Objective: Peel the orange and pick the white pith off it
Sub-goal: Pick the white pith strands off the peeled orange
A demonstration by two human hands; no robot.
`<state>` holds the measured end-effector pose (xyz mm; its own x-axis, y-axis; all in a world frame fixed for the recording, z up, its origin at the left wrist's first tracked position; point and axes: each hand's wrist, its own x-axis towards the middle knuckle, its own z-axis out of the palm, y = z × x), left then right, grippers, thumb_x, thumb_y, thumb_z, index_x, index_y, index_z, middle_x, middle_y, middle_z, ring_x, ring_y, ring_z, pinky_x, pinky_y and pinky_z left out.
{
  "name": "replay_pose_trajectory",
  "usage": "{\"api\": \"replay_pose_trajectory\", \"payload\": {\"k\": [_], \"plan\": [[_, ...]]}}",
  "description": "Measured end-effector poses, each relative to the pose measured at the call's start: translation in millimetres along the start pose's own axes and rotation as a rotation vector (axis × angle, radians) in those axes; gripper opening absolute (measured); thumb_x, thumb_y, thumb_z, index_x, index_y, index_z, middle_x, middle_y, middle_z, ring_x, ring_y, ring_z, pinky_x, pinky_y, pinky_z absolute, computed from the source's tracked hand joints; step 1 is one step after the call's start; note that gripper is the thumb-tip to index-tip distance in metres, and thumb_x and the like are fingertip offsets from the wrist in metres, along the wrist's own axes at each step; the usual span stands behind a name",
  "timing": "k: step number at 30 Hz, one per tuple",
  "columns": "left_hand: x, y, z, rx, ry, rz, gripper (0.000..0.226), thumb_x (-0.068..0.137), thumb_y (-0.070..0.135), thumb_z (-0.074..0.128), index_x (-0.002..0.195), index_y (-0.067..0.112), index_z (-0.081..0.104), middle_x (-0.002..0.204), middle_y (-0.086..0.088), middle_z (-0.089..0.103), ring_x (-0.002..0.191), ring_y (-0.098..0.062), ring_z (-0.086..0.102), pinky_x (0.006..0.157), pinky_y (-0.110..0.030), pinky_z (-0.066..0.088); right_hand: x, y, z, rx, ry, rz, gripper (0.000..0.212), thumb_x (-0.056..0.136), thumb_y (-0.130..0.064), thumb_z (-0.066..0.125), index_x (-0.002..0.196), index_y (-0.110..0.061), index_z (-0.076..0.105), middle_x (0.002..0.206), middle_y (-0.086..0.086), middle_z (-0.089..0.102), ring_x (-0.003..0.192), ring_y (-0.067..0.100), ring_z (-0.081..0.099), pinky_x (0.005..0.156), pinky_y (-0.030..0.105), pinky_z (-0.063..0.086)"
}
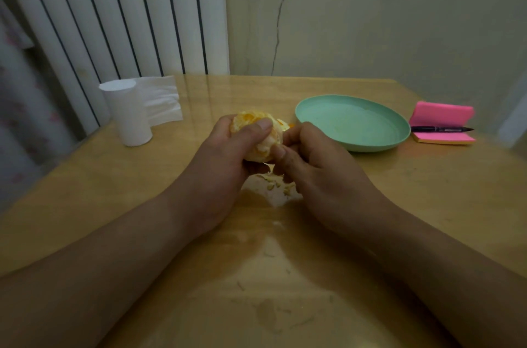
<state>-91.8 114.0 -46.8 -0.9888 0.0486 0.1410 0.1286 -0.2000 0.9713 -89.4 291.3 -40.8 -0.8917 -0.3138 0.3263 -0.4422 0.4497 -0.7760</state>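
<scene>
A mostly peeled orange [251,122], pale with white pith and patches of orange flesh, is held above the middle of the wooden table [142,205]. My left hand [225,153] grips it from the left, thumb across its front. My right hand [313,165] is against the fruit's right side, fingers curled, its thumb and fingertips pinching at the pith; a bit of orange peel [289,125] shows just behind them. Scraps of pith and peel [278,185] lie on the table directly under my hands.
A light green plate [393,131] sits to the right of my hands. Past it lie pink sticky notes [440,115] with a black pen [442,129] across them. A white tissue roll [128,113] stands back left. A radiator and wall rise behind the table.
</scene>
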Motion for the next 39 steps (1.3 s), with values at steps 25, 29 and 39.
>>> {"api": "replay_pose_trajectory", "payload": {"k": [25,29,39], "plan": [[-6.7,-2.3,14.0,0.101,0.025,0.057,0.054,0.093,0.046,0.07,0.14,0.027,0.052,0.126,-0.007,0.073,0.114,-0.027,0.075,0.102,-0.054,0.058,0.2,-11.9,12.6,0.072,0.224,0.01,0.014,0.102,-0.029,0.057,0.096,-0.018,0.062,0.083,-0.002,0.066,0.076,0.016,0.061,0.069,0.045,0.055],[-2.8,1.3,8.2,-0.01,0.028,0.025,0.05,0.1,0.04,0.068,0.14,0.014,0.054,0.129,-0.018,0.071,0.119,-0.036,0.072,0.107,-0.057,0.055,-0.8,-8.7,6.3,0.155,0.117,0.055,0.013,0.107,-0.031,0.054,0.108,-0.021,0.063,0.093,0.004,0.07,0.082,0.019,0.064,0.072,0.043,0.057],[-3.0,5.2,3.0,-0.12,-0.015,-0.037,0.046,0.104,0.036,0.061,0.136,0.003,0.056,0.124,-0.021,0.073,0.108,-0.032,0.074,0.098,-0.047,0.059,0.3,0.6,-4.2,0.186,0.005,0.078,0.017,0.107,-0.04,0.056,0.109,-0.025,0.062,0.088,-0.006,0.074,0.076,0.005,0.065,0.069,0.027,0.049]]}}
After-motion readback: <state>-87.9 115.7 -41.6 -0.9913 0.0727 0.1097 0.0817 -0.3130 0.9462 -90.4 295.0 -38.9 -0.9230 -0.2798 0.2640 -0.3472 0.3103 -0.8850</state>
